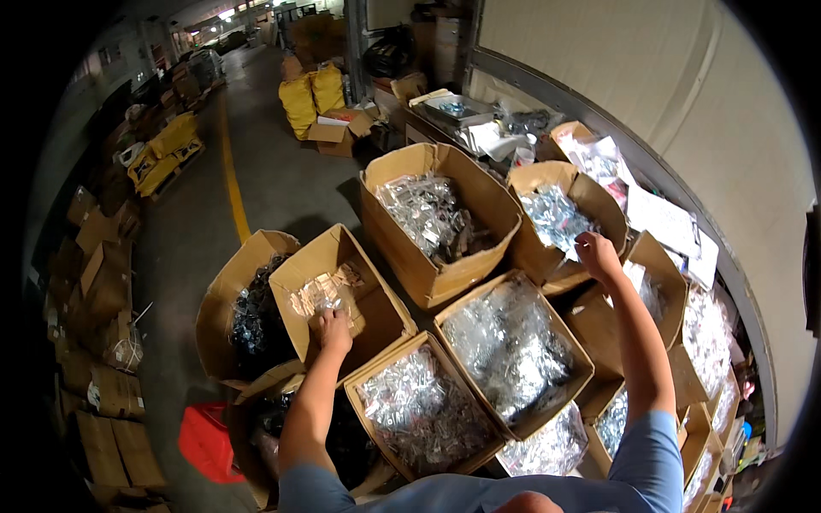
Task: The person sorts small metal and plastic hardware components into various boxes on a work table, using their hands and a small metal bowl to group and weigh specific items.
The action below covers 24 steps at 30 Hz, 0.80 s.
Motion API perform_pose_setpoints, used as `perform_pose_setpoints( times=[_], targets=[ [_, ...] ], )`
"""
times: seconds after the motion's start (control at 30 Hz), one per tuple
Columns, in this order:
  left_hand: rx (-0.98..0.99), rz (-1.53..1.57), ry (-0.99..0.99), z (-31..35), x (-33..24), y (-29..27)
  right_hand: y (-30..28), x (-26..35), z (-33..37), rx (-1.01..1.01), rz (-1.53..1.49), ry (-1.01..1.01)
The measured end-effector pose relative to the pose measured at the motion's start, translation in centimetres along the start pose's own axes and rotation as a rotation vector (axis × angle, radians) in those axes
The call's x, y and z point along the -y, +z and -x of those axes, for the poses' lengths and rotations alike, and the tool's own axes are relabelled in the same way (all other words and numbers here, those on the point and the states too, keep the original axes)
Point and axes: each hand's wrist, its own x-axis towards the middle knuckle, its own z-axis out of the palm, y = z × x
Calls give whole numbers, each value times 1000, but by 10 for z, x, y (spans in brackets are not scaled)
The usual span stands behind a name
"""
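My left hand (334, 330) reaches into a cardboard box (376, 309) at centre left. Its fingers are closed on a small clear plastic packet (331, 304). Small tan packets (318, 289) lie in the far part of that box. Farther right, my right hand (597, 254) is over the near right rim of another cardboard box (554, 270), with its fingers curled together. Shiny bluish clear packets (552, 212) fill that box and come close to the fingertips. Whether one is pinched there is too small to tell.
Open cartons crowd around me, including a tall carton (445, 286) of clear packets and two nearer full ones (432, 402) (513, 342). A dark-filled box (214, 329) and a red bin (205, 440) stand left. Yellow sacks (299, 104) stand beyond, beside a floor line (231, 171).
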Motion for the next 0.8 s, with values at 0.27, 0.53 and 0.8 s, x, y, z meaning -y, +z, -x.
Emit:
perform_pose_setpoints(
  times=[0.27,0.53,0.8],
  targets=[
    [137,-15,-62,2,-5,-12,109,-138,-105,160,380,248],
    [197,-144,-368,-3,-34,-41,97,-155,-100,273,100,400],
    [189,3,-420,-13,-10,-36,78,-126,-91,440,212,384]
  ],
)
